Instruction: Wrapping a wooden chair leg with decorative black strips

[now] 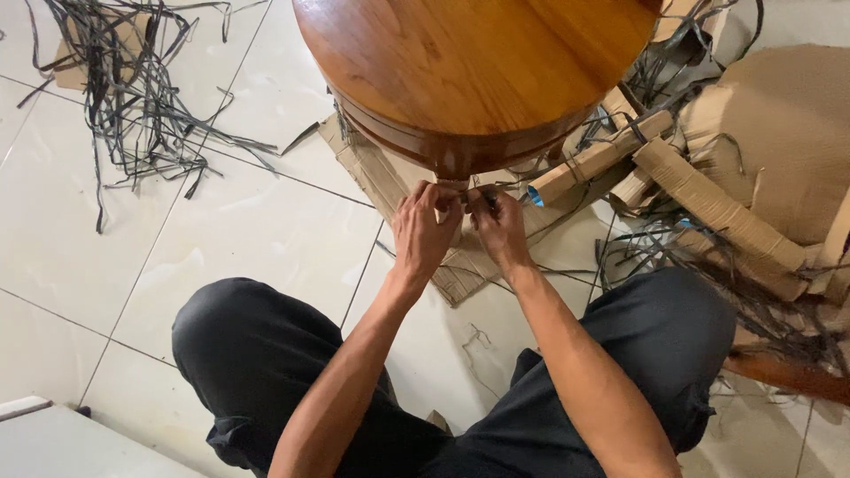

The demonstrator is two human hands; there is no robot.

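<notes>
A round polished wooden table (469,62) stands in front of me on the tiled floor. Both my hands reach under its near rim to a cardboard-wrapped part (453,183) below the top. My left hand (425,232) has its fingers curled against that wrapping. Close beside it, my right hand (500,228) pinches a small dark thing (488,196) against the same spot. What exactly the fingers grip is hidden by the hands and the rim. My knees in dark trousers frame the bottom of the view.
Flattened cardboard (460,257) lies under the table. Cardboard corner rolls (708,204) and crumpled brown paper (788,133) pile up at the right. Tangles of dark plastic strapping lie at the upper left (124,88) and at the right (761,301). A white ledge (53,438) sits bottom left.
</notes>
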